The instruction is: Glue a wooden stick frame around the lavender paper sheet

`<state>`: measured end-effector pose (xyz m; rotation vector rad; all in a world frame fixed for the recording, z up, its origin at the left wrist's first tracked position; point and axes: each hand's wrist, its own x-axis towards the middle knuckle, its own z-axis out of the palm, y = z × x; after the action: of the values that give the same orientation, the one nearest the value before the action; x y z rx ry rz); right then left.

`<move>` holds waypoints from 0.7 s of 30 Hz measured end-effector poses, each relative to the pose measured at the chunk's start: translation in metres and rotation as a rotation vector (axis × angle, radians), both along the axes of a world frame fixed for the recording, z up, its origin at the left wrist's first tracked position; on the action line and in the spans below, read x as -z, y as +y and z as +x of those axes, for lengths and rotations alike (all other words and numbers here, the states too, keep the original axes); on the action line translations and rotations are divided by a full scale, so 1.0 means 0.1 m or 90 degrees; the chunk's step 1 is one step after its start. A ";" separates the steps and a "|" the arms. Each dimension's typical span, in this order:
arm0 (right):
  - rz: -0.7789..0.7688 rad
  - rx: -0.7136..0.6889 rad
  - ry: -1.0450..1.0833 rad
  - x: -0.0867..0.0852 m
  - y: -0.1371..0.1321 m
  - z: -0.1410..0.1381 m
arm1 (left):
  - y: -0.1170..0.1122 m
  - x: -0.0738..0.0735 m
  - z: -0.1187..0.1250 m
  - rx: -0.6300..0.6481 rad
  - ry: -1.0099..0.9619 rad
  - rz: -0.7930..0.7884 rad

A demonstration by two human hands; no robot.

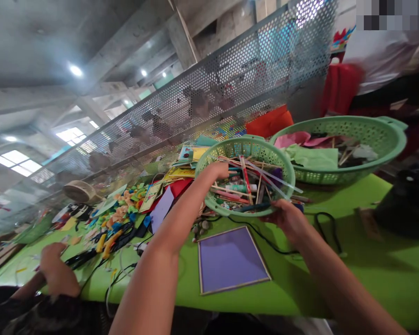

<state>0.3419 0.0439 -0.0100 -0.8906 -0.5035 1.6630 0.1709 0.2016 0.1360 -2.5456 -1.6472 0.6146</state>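
A round green plastic basket (289, 179) holds thin wooden sticks, pens and other small craft items. My left hand (218, 172) is inside its left part, among the sticks and beside a blue pen-like piece. Its fingers look curled, but what lies in them is hidden. With thumb and fingers, my right hand (287, 215) grips the basket's near right rim. A red-and-white pen or tube (246, 179) leans across the contents, close to a white marker with a green band (240, 188). Below the basket lies a purple square sheet (233, 260) edged with thin sticks.
A larger green basket (377, 122) with pink and green cloth or paper stands at right. Coloured scraps (125, 209), yellow-handled tools (110, 244) and cables spread leftward. Another person's hand (54, 260) is at lower left. A perforated metal panel (202, 97) rises behind the green table (398, 279).
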 end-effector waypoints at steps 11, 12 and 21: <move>-0.016 0.037 0.001 -0.08 -0.05 -0.03 | -0.11 0.30 0.04 -0.004 0.049 0.018; -0.015 0.038 0.001 -0.08 -0.05 -0.03 | -0.10 0.26 0.03 0.005 0.047 0.008; -0.012 0.009 -0.016 0.00 0.00 -0.03 | -0.22 -0.34 -0.16 0.105 -0.047 -0.046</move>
<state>0.3392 0.0443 -0.0100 -0.9283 -0.4982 1.6472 0.1550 0.1794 0.1701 -2.7515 -1.4413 0.5836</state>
